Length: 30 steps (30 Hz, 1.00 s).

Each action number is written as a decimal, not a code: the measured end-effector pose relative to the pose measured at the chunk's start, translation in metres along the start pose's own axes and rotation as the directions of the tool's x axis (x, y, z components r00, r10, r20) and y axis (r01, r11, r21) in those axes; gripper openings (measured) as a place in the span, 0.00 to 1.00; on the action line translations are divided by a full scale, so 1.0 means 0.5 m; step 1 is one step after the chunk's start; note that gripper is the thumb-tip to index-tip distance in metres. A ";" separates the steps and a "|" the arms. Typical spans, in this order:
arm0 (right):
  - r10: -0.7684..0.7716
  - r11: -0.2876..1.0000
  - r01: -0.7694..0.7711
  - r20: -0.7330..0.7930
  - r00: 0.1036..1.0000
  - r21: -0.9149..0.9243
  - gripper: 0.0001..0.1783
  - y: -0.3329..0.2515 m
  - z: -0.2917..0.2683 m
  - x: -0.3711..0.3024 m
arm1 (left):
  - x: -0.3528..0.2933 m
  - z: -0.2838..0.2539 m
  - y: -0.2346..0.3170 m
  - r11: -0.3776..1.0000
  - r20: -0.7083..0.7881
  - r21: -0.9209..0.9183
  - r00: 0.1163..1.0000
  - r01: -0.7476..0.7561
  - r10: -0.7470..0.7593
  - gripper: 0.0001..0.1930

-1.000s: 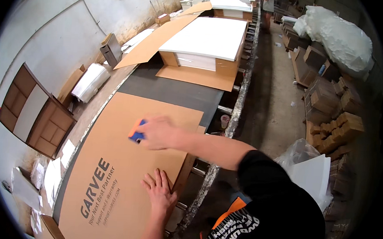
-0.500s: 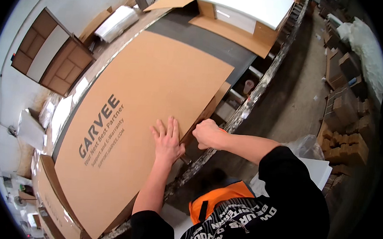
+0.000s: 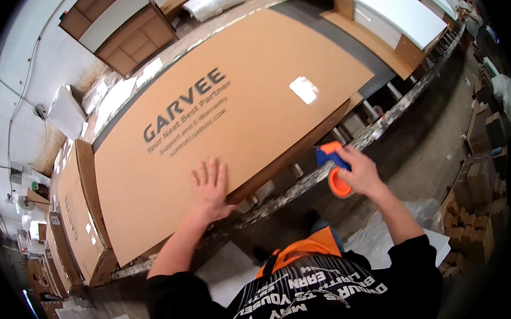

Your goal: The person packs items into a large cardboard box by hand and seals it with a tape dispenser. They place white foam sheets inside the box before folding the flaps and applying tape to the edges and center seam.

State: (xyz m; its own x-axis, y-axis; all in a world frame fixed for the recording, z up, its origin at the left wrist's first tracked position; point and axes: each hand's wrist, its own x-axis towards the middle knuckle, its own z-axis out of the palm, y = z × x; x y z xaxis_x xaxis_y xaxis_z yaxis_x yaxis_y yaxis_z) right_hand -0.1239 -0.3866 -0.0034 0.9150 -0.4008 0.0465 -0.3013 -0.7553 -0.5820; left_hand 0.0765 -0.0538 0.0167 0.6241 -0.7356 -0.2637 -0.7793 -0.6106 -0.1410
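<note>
A large flat brown cardboard box (image 3: 260, 61) with dark print lies across the conveyor in front of me. My left hand (image 3: 210, 192) rests on its near part, palm down with the fingers spread. To the right of the box's near edge, my right hand (image 3: 360, 172) is closed around an orange and blue tape dispenser (image 3: 328, 154). An orange ring shows below that hand. The dispenser is held over the worn conveyor rail (image 3: 300, 188), apart from the box. A bright white patch (image 3: 303, 90) shows on the box top; label or glare, I cannot tell.
Open cardboard with white panels (image 3: 401, 23) sits farther along the conveyor. Another printed carton (image 3: 83, 202) stands at the left. Flat cardboard stacks (image 3: 466, 222) line the right side, beyond the floor aisle. A wrapped white bundle (image 3: 214, 1) lies at the back.
My right hand has moved away from the box's near edge to the right, and the tape dispenser now shows in it. My left hand stays flat on the box. The view has shifted.
</note>
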 end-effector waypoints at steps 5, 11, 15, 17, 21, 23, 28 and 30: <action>-0.397 0.917 0.384 -0.149 0.906 -0.109 0.22 -0.370 0.039 0.140 | -0.052 0.081 -0.090 0.997 -0.035 -0.002 0.997 -0.071 0.071 0.54; -0.082 0.871 0.247 0.369 0.926 -0.425 0.19 -0.570 0.155 0.325 | -0.047 0.109 -0.085 0.986 -0.281 -0.050 0.949 -0.161 0.141 0.49; -0.147 0.891 0.330 0.488 0.860 -0.312 0.18 -0.496 0.139 0.204 | -0.052 0.142 -0.078 0.980 -0.379 -0.071 0.914 -0.187 0.147 0.48; -0.128 0.808 0.403 0.540 0.832 -0.430 0.21 -0.442 0.152 0.091 | -0.062 0.154 -0.097 0.973 -0.432 -0.146 0.896 -0.180 0.102 0.39; 0.042 0.814 0.241 0.467 0.883 -0.529 0.19 -0.426 0.242 0.039 | -0.063 0.138 -0.086 0.972 -0.455 -0.122 0.881 -0.203 0.127 0.40; 0.038 0.781 0.314 0.543 0.839 -0.540 0.16 -0.445 0.282 0.063 | -0.053 0.139 -0.089 0.981 -0.460 -0.088 0.880 -0.175 0.115 0.42; 0.099 0.832 0.212 0.514 0.852 -0.512 0.24 -0.433 0.372 -0.019 | -0.090 0.153 -0.101 0.985 -0.379 -0.128 0.923 -0.116 0.060 0.47; 0.015 0.898 0.159 0.390 0.921 -0.411 0.26 -0.415 0.378 -0.074 | -0.093 0.149 -0.121 0.965 -0.414 -0.186 0.905 -0.185 0.094 0.50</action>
State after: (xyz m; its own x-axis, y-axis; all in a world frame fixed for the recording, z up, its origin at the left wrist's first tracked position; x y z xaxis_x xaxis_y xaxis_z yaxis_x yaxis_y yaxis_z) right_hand -0.0444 -0.1170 -0.0379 0.9425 -0.1785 -0.2827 -0.2352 -0.9549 -0.1811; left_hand 0.0902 0.0392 -0.0336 0.5158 -0.8446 0.1432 -0.8567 -0.5079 0.0902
